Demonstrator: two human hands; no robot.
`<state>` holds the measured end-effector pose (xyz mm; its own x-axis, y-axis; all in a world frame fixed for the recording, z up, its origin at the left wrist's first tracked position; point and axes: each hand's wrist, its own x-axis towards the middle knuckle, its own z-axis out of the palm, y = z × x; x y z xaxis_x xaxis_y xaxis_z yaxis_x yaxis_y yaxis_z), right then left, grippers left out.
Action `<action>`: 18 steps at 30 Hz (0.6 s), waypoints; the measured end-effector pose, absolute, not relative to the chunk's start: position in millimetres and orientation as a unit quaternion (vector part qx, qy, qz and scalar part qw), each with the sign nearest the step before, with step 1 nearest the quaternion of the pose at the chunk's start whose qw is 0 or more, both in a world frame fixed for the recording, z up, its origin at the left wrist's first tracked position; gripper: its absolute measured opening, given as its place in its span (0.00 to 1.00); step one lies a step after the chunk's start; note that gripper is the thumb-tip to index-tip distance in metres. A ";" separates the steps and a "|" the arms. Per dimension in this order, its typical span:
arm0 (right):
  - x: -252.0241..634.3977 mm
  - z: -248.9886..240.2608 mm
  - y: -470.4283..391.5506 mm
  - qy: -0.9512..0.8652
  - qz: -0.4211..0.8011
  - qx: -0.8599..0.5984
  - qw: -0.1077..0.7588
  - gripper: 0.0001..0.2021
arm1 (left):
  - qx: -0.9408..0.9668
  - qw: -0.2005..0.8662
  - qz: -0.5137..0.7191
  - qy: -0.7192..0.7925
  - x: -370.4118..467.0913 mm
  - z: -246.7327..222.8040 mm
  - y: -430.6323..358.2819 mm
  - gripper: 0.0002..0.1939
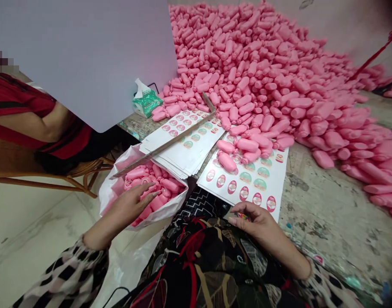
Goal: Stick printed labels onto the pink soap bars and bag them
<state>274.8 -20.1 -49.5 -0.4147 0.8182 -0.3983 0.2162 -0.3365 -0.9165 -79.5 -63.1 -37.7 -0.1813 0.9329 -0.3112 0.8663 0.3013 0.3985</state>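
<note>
My left hand (133, 203) is over a white bag (110, 194), with its fingers stretched out above several small pink bottles (157, 203) inside. Whether its fingertips touch a bottle I cannot tell. My right hand (252, 218) is in front of my apron by the table's edge, fingers curved and thumb apart, with no object visible in its grip. Just beyond it lies a sheet of oval stickers (247, 188), red and green on white. Several pink bottles (242, 147) rest on top of this sheet.
A large heap of pink bottles (247, 55) covers the back of the table. A metal strip (170, 143) crosses a stack of sticker sheets (186, 158). A green tissue pack (146, 102) stands beside a pale panel (112, 55). Behind it a person (38, 115) sits at left.
</note>
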 end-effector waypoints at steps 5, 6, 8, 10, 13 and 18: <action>257.1 -61.7 -16.5 -0.540 0.682 -0.457 0.187 0.12 | 0.527 0.369 0.067 0.763 -76.2 -51.3 -90.8 0.33; 252.5 -64.5 -15.6 -0.546 0.685 -0.449 0.175 0.11 | 0.520 0.384 0.074 0.759 -73.7 -53.1 -95.3 0.33; 243.0 -69.3 -13.5 -0.568 0.683 -0.434 0.152 0.10 | 0.523 0.396 0.080 0.751 -70.4 -56.6 -102.8 0.31; 233.8 -72.4 -10.4 -0.600 0.671 -0.417 0.126 0.10 | 0.537 0.398 0.085 0.739 -70.5 -59.7 -108.1 0.29; 218.9 -73.1 -3.6 -0.659 0.631 -0.396 0.104 0.10 | 0.567 0.413 0.081 0.708 -74.9 -62.6 -113.5 0.26; 181.7 -58.6 12.9 -0.776 0.504 -0.366 0.096 0.10 | 0.609 0.363 0.033 0.704 -76.0 -67.5 -120.8 0.21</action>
